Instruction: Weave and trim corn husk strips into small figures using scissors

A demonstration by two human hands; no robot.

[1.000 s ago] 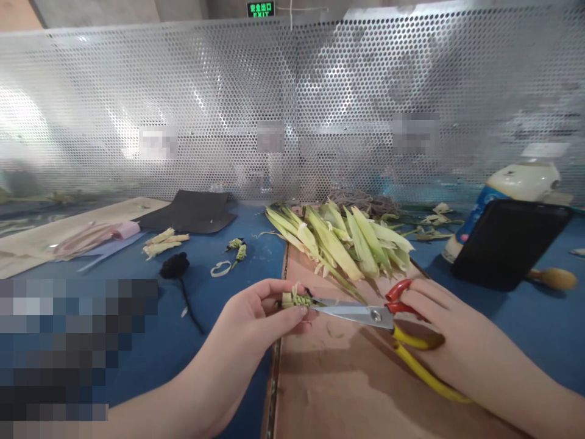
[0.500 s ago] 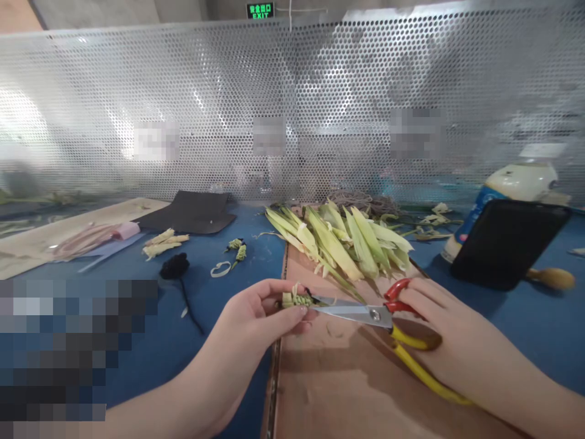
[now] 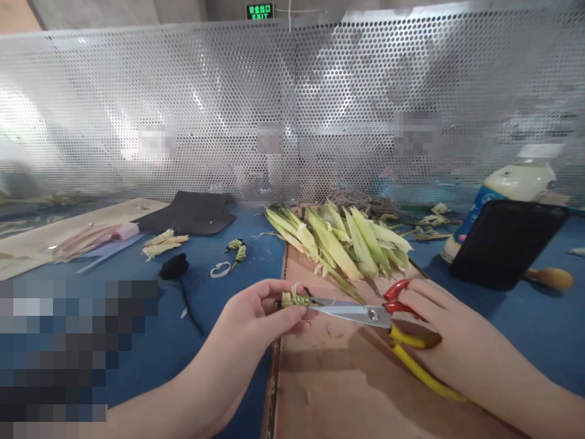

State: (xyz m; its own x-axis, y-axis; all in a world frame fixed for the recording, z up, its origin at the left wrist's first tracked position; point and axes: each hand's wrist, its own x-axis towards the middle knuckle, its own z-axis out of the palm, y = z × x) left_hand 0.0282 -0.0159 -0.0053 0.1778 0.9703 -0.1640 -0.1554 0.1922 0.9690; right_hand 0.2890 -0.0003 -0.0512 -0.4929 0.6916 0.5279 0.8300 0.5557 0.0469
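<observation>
Between the thumb and fingers of my left hand (image 3: 258, 323) is a small braided piece of corn husk (image 3: 296, 299), pale green with a dark bit at its far end. My right hand (image 3: 457, 332) grips scissors (image 3: 361, 313) with red and yellow handles. Their blades are parted and point left, with the tips at the braided piece by my left thumb. Beyond my hands, a pile of green corn husks (image 3: 338, 241) lies on a brown cardboard sheet (image 3: 338, 390). Two small braided husk pieces (image 3: 238, 251) rest on the blue table to the left.
A black fuzzy flower-like piece on a stem (image 3: 175, 267) and a pale loop (image 3: 220, 269) lie at left, near husk strips (image 3: 164, 244) and black sheet (image 3: 189, 213). A phone (image 3: 507, 244) leans on a bottle (image 3: 521, 180) at right. A perforated metal screen (image 3: 292, 103) stands behind.
My hands, the scissors and the braided piece stay almost in place. The blades look slightly shifted to the left, and the view has moved a touch.
</observation>
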